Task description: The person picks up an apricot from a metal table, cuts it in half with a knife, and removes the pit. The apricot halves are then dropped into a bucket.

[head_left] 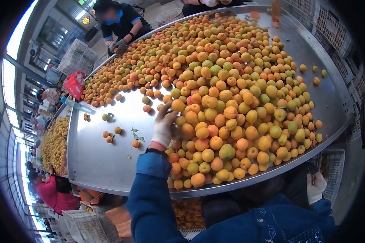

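Observation:
Orange, yellow and greenish apricots (231, 113) lie heaped on a metal table (97, 162). My left hand (165, 125), in a white glove with dark fingertips, is at the left edge of the heap. Its fingers curl against an apricot (177, 105), and other fruit partly hides them. Low on the right, beyond the table's near edge, my right hand (315, 188), also in a white glove, is closed around something thin and dark, too small to name. A few loose apricots and green leaves (136, 135) lie left of my left hand.
Across the table a person (119, 26) in dark clothes has gloved hands by the far edge; another person's hands show at the top. A red bag (74, 85) sits at the left corner. Crates (332, 174) stand right and lower left. Another fruit table (54, 141) is at left.

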The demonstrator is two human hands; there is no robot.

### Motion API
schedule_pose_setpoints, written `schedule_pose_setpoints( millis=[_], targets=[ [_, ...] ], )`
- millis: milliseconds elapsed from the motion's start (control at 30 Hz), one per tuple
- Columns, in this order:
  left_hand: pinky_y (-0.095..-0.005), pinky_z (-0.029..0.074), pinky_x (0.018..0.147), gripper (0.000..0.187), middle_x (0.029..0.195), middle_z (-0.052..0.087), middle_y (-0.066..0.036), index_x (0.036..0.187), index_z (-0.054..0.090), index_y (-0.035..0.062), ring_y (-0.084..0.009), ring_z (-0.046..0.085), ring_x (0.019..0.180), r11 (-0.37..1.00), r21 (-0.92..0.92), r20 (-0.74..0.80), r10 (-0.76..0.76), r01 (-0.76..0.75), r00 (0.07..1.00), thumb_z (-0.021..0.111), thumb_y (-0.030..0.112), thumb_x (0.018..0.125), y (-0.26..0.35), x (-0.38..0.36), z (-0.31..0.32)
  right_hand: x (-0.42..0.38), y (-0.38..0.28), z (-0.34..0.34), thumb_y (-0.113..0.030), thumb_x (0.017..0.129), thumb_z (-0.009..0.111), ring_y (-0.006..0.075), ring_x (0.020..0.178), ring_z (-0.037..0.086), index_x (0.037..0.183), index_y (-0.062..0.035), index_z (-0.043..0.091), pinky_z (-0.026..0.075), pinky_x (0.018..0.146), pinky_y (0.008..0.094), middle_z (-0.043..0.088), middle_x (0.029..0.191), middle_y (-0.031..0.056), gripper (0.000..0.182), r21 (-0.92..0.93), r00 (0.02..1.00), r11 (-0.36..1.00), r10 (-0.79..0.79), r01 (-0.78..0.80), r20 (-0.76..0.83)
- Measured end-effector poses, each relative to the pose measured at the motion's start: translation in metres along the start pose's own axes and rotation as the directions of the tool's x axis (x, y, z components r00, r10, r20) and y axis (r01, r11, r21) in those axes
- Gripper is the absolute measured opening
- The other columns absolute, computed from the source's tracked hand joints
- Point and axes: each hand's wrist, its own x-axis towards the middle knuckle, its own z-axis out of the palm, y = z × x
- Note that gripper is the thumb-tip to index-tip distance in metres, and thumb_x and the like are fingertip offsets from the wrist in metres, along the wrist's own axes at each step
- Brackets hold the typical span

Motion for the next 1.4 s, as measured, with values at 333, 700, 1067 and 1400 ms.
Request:
schedule_pose_setpoints(
  millis=[333, 700, 1067, 1400],
  targets=[
    [-0.0285, 0.047, 0.090, 0.059, 0.110, 0.063, -0.013, 0.132, 0.052, 0.0071, -0.0176, 0.061, 0.102, 0.530, 0.780, 0.226, 0.257, -0.332, 0.940, 0.071, 0.030, 0.081, 0.045, -0.013, 0.113, 0.000, -0.005, -0.003, -0.017, 0.080, 0.073, 0.0281, 0.049, 0.047, 0.068, -0.0046, 0.046, 0.037, 0.050, 0.0371, 0.043, 0.056, 0.0115, 0.032, -0.007, 0.999, 0.999, -0.035, 0.035, -0.032],
    [-0.0341, 0.047, 0.089, 0.055, 0.121, 0.053, -0.013, 0.123, 0.059, 0.0081, -0.0234, 0.057, 0.103, 0.659, 0.752, -0.182, 0.251, -0.030, 0.951, 0.076, 0.031, 0.076, 0.027, 0.060, -0.058, -0.002, 0.006, 0.006, -0.013, 0.076, 0.073, 0.0349, 0.055, 0.047, 0.070, -0.0068, 0.047, 0.037, 0.053, 0.0424, 0.042, 0.060, 0.0128, 0.027, -0.036, 0.998, 0.998, -0.055, 0.054, -0.031],
    [-0.0421, 0.046, 0.090, 0.060, 0.116, 0.059, -0.021, 0.120, 0.060, 0.0056, -0.0369, 0.059, 0.104, 0.290, 0.940, 0.100, 0.265, -0.178, 0.959, 0.072, 0.042, 0.074, 0.011, 0.079, -0.006, 0.002, 0.000, 0.003, -0.014, 0.080, 0.070, 0.0334, 0.053, 0.044, 0.070, -0.0056, 0.045, 0.036, 0.052, 0.0413, 0.040, 0.060, 0.0125, 0.028, -0.013, 0.998, 0.998, -0.066, 0.065, -0.016],
    [-0.0415, 0.049, 0.087, 0.049, 0.102, 0.059, -0.018, 0.126, 0.055, 0.0084, -0.0355, 0.060, 0.096, 0.285, 0.944, 0.058, 0.348, -0.165, 0.936, 0.068, 0.026, 0.082, -0.010, 0.022, -0.041, 0.005, -0.008, -0.003, -0.016, 0.075, 0.072, 0.0359, 0.054, 0.047, 0.065, -0.0067, 0.044, 0.035, 0.051, 0.0426, 0.043, 0.060, 0.0134, 0.031, -0.018, 0.997, 0.997, -0.074, 0.073, -0.028]
  ],
)
